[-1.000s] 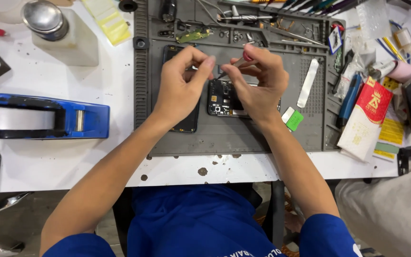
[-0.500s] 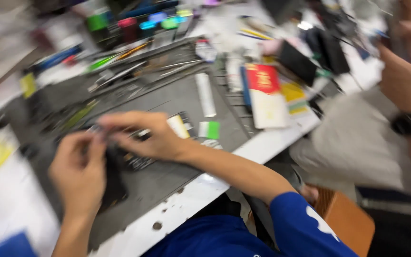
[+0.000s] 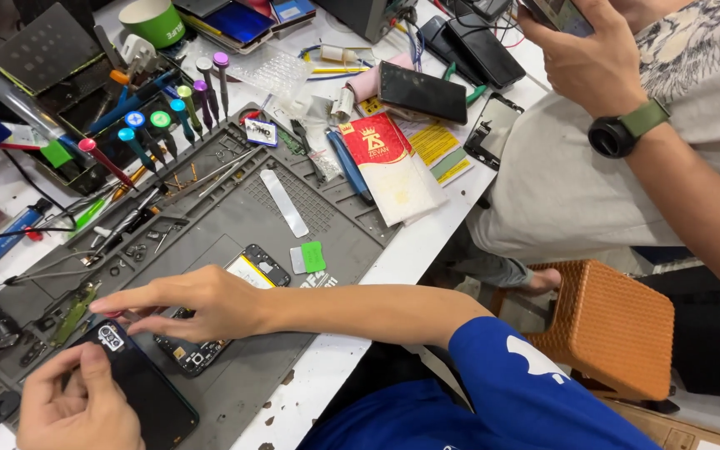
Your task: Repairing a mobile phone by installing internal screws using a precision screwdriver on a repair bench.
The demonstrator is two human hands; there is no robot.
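Bench: the white worktable (image 3: 427,242) ran from near left to far right, crowded with tools and parts.
Mat: a grey rubber repair mat (image 3: 235,217) with moulded trays covered most of the table in front of me.
Neighbour: a person in a pale printed shirt (image 3: 577,175) sat to my right, wearing a dark wristwatch with a green strap (image 3: 622,133), one hand (image 3: 581,46) wrapped around a phone at the far edge.
Stool: an orange woven stool (image 3: 606,325) stood on the floor to the right of the table.
Red packet: a red and white paper packet (image 3: 389,167) lay at the mat's right edge.
Back cover: the black glossy phone back cover (image 3: 139,383) lay at the near left of the mat, camera cut-out towards the far side.
Opened phone: the dark opened phone body with exposed boards (image 3: 247,271) lay on the mat just right of the cover, partly under my right hand.
My left hand: my left hand (image 3: 77,408) rested on the cover's near left edge, fingers curled against it, holding it in place.
My right hand: my right hand (image 3: 197,304) lay flat and loose over the opened phone, fingers stretched left, gripping nothing I could see.
Screwdrivers: a row of precision screwdrivers with coloured caps (image 3: 164,125) stood at the mat's far edge.
Green pick: a small green plastic pick (image 3: 313,257) lay just right of the opened phone.
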